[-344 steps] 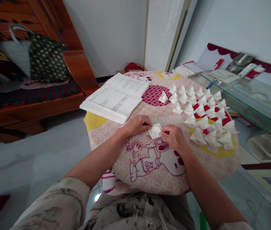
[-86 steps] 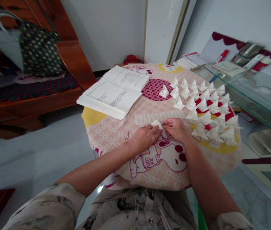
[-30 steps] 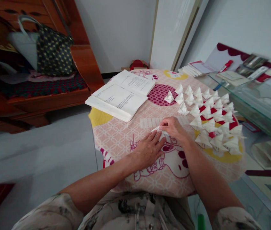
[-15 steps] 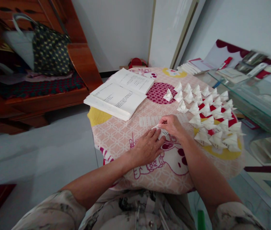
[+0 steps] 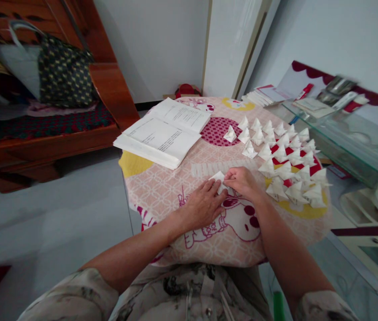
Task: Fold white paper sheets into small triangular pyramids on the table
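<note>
A small piece of folded white paper (image 5: 220, 177) lies on the patterned tablecloth in front of me, partly covered by both hands. My left hand (image 5: 207, 201) rests flat over its near left part, fingers stretched out. At the paper's right side my right hand (image 5: 240, 180) has its fingers closed in a pinch on the edge. Several folded white paper shapes with upright points (image 5: 284, 154) stand in rows to the right of my right hand. One paper shape (image 5: 230, 134) sits a little apart, towards the open book.
An open book (image 5: 164, 131) lies at the table's far left. Along the right side runs a glass shelf (image 5: 346, 142) holding papers and metal containers. A wooden bench (image 5: 75, 125) with a dotted bag (image 5: 63, 73) stands at the left.
My right hand has turned and shifted slightly along the paper, now lower over its right side. The far tip of the paper shows more. My left hand stays pressed on it.
</note>
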`<state>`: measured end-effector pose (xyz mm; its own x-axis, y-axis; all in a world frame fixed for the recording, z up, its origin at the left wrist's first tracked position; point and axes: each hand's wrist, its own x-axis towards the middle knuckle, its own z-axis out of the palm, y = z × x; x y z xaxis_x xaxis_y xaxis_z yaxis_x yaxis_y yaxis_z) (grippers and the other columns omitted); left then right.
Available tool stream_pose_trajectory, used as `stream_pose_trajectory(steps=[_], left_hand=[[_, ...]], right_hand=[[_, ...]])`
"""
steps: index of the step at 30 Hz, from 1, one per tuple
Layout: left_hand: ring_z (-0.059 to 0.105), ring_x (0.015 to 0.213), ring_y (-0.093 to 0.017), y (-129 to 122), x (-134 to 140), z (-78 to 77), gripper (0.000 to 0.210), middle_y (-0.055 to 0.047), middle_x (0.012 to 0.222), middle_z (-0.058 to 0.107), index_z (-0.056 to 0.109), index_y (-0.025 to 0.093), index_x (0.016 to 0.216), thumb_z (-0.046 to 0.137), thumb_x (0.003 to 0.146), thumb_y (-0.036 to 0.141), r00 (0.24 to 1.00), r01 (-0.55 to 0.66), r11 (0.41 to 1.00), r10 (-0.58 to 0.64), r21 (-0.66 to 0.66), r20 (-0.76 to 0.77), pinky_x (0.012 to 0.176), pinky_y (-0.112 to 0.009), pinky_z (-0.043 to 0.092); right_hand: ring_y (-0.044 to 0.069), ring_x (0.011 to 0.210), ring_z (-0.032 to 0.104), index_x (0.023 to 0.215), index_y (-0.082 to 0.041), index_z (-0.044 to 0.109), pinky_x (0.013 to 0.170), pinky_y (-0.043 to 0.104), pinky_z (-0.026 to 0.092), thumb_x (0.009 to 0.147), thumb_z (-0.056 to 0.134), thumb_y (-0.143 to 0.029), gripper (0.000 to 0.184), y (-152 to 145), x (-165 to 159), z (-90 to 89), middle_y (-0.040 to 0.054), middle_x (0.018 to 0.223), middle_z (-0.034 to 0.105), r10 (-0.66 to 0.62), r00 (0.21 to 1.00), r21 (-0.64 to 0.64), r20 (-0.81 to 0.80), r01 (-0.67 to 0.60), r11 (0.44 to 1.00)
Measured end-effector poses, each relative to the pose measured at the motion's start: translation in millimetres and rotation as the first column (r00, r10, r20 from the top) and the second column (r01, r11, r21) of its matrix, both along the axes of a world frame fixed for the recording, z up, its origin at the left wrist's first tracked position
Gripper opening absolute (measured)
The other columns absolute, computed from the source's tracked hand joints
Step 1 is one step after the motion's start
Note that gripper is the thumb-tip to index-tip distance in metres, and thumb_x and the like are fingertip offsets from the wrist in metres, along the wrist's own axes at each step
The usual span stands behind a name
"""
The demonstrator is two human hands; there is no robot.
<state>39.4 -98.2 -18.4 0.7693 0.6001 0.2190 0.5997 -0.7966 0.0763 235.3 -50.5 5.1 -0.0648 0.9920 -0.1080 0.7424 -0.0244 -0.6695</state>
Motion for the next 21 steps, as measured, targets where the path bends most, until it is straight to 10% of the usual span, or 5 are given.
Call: stream_pose_trajectory(steps=[10, 21], left_hand=[[0.044, 0.135, -0.033, 2, 0, 1.6, 0.048, -0.017, 0.145, 0.049, 0.052, 0.017, 0.135, 0.05, 0.097, 0.045, 1.0, 0.004, 1.0, -0.004, -0.019, 0.011, 0.115, -0.047, 0.033], [0.044, 0.136, -0.032, 2, -3, 0.2, 0.051, -0.017, 0.146, 0.048, 0.049, 0.017, 0.14, 0.048, 0.097, 0.044, 1.0, 0.015, 1.0, -0.014, -0.021, 0.016, 0.116, -0.046, 0.033]], right_hand=[[0.014, 0.057, 0.053, 0.073, -0.018, 0.068, 0.055, 0.026, 0.032, 0.074, 0.064, -0.019, 0.004, -2, -12, 10.2, 0.0003, 0.06, 0.063, 0.016, 0.971, 0.035, 0.237, -0.025, 0.999], [0.012, 0.052, 0.053, 0.071, -0.018, 0.066, 0.05, 0.024, 0.032, 0.072, 0.061, -0.016, 0.006, -3, 17, 6.5, -0.0015, 0.056, 0.062, 0.077, 0.987, 0.036, 0.141, -0.082, 0.996]])
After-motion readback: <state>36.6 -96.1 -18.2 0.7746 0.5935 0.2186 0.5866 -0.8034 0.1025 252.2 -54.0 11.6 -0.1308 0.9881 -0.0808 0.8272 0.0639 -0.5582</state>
